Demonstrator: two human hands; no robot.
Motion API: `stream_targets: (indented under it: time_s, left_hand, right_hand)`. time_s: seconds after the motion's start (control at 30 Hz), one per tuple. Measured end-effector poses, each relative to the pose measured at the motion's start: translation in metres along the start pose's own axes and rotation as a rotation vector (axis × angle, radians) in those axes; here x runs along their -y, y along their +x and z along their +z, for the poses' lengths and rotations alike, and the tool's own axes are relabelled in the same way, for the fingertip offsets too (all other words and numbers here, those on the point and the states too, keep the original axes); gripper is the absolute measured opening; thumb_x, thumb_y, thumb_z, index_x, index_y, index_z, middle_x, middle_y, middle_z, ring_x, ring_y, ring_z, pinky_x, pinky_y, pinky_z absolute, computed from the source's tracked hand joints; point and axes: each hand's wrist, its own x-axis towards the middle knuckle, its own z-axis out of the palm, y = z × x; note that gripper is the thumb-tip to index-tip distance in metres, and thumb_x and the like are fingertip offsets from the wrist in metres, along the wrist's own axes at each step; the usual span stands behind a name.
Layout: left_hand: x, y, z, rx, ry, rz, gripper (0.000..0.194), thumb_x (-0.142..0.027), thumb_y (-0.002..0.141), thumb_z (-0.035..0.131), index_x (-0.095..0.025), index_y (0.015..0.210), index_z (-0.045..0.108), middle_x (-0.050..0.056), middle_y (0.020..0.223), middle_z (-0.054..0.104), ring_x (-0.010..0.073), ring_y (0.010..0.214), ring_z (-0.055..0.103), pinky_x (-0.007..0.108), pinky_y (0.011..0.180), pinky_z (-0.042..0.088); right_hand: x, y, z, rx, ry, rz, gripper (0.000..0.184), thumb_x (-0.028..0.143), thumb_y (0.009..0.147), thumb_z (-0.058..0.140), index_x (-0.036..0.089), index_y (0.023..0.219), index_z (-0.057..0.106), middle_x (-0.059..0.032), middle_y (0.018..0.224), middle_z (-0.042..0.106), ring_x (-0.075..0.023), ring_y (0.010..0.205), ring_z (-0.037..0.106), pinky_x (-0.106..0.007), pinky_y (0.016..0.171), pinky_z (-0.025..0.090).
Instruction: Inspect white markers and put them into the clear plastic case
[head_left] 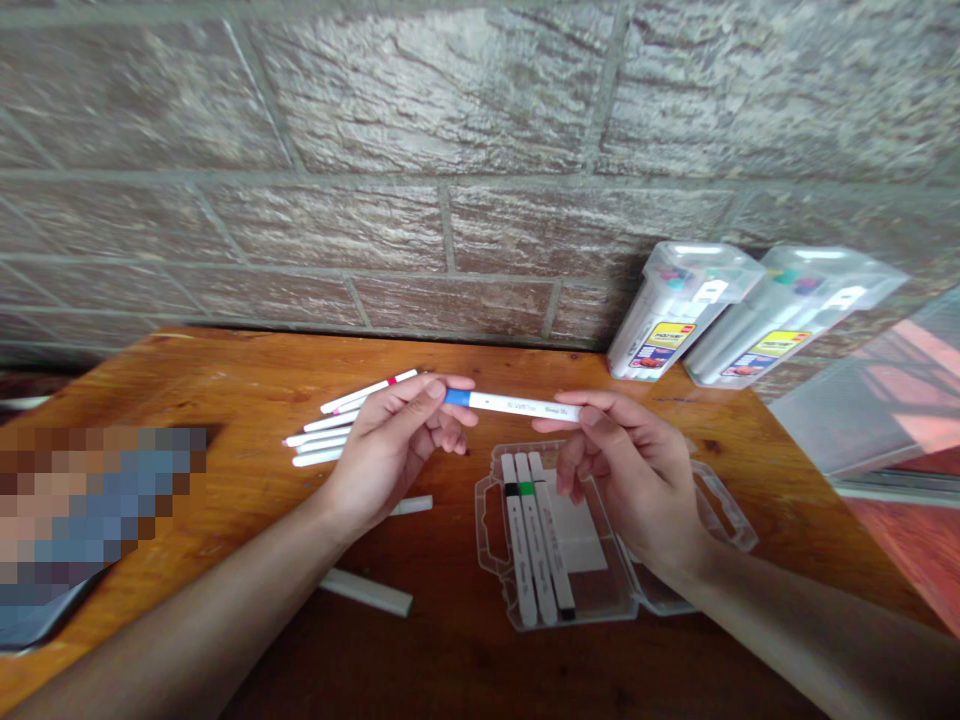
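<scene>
White marker: level above wooden table. Left hand: pinching blue cap, forearm from near left. Right hand: pinching right end, hiding its tip and part of open plastic case.

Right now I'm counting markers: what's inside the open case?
Three markers and a pale rectangle show in the case; the right hand covers part of its right half, hiding anything there.

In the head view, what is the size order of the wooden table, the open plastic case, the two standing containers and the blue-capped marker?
1. wooden table
2. open plastic case, partly behind the right hand
3. left container and right container look alike, unranked
4. blue-capped marker
</scene>
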Motion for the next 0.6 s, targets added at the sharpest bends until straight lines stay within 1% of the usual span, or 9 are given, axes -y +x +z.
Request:
stream_targets:
  time_s: [0.2, 0.4, 0.6]
  left_hand:
    - [0.0005, -0.0007, -0.0006, 0.014, -0.004, 0.013, 0.024, -0.032, 0.092, 0.08, -0.012, 0.106, 0.084, 0.008, 0.081, 0.079, 0.0114, 0.06, 0.062, 0.024, 0.062, 0.057]
    - [0.0001, -0.0005, -0.0005, 0.014, -0.011, -0.001, 0.025, -0.032, 0.093, 0.079, -0.012, 0.106, 0.084, 0.009, 0.082, 0.08, 0.011, 0.06, 0.062, 0.025, 0.063, 0.057]
    - [-0.0008, -0.0004, 0.0008, 0.017, -0.059, -0.028, 0.024, -0.03, 0.092, 0.08, -0.011, 0.107, 0.084, 0.01, 0.082, 0.081, 0.0109, 0.059, 0.063, 0.024, 0.062, 0.058]
  right_hand:
    - [-0.0003, -0.0007, -0.0007, 0.017, 0.007, 0.004, 0.021, 0.039, 0.102, 0.065, 0.022, 0.108, 0.075, -0.008, 0.095, 0.083, -0.0126, 0.046, 0.065, -0.026, 0.039, 0.05]
    - [-0.001, -0.001, -0.0013, 0.011, 0.068, -0.003, 0.018, 0.033, 0.101, 0.065, 0.022, 0.107, 0.078, -0.007, 0.094, 0.083, -0.0123, 0.046, 0.065, -0.025, 0.04, 0.049]
    - [-0.0023, -0.0014, -0.0018, 0.032, 0.027, -0.049, 0.017, 0.027, 0.1, 0.068, 0.024, 0.113, 0.078, -0.0058, 0.101, 0.082, -0.0109, 0.049, 0.066, -0.025, 0.041, 0.051]
